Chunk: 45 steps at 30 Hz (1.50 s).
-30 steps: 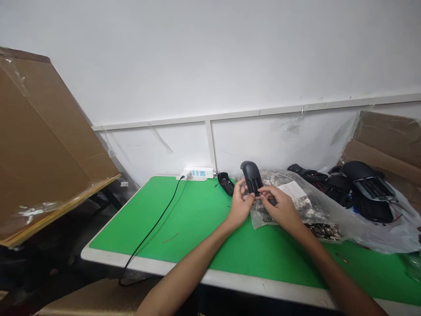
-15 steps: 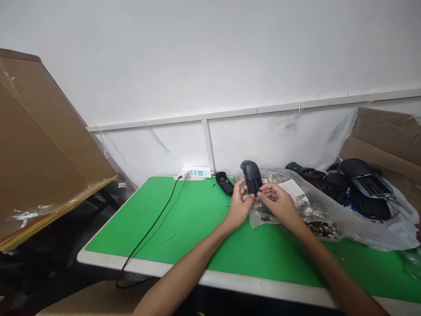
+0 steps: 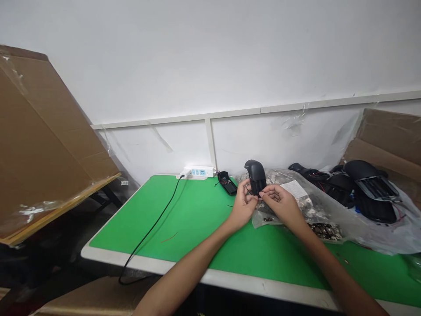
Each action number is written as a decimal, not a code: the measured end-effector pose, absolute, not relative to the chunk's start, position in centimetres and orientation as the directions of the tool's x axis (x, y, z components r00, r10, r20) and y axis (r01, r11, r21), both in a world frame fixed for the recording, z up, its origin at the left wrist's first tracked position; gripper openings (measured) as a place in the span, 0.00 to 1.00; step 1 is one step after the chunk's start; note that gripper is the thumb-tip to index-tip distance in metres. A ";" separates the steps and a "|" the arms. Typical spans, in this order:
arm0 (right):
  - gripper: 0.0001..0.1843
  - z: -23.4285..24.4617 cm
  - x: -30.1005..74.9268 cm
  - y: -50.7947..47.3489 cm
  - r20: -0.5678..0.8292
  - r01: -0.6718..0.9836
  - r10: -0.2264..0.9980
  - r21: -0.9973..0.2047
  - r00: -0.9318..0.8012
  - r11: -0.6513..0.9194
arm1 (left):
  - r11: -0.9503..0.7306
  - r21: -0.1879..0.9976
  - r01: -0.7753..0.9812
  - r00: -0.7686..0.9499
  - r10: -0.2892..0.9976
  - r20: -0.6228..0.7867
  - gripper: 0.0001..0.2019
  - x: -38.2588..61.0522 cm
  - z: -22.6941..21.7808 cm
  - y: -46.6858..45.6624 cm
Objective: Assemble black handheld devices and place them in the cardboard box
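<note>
Both my hands are raised together over the green table top. My left hand [image 3: 242, 206] grips a curved black plastic housing [image 3: 255, 174] from the left, and the fingertips of my right hand [image 3: 280, 203] pinch its lower end. Thin wire shows by the housing, though its path is hidden behind my fingers. Right under my hands lies a clear plastic bag of small metal parts [image 3: 314, 208] with a white paper slip [image 3: 294, 188] on it.
A pile of similar black housings with wires [image 3: 371, 193] sits on a white plastic bag at the right. A smaller black part [image 3: 226, 183] lies near a white power strip [image 3: 199, 172], whose black cable [image 3: 154, 224] runs over the table. Cardboard sheets [image 3: 42, 131] stand at the left.
The black housing and both hands have shifted slightly right, with the housing now tilted a little differently. The view has also moved slightly.
</note>
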State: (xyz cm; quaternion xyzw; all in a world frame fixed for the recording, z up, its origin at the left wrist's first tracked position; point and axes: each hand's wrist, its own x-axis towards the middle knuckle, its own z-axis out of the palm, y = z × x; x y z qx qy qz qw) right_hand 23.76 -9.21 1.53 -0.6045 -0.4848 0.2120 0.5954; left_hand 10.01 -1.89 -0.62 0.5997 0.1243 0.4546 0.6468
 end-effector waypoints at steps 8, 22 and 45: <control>0.18 2.1 23.5 -9.6 0.358 0.479 0.822 -0.870 0.443 0.121 | -0.130 0.904 -0.408 0.542 0.762 0.355 0.33 9.9 -0.2 -2.1; 0.17 2.4 23.1 -10.0 0.393 0.528 0.818 -0.839 0.420 0.132 | -0.109 0.903 -0.415 0.538 0.771 0.341 0.33 9.9 0.2 -2.5; 0.17 1.8 23.3 -10.0 0.406 0.607 0.828 -0.788 0.386 0.103 | -0.061 0.914 -0.401 0.513 0.812 0.279 0.35 10.1 0.4 -2.6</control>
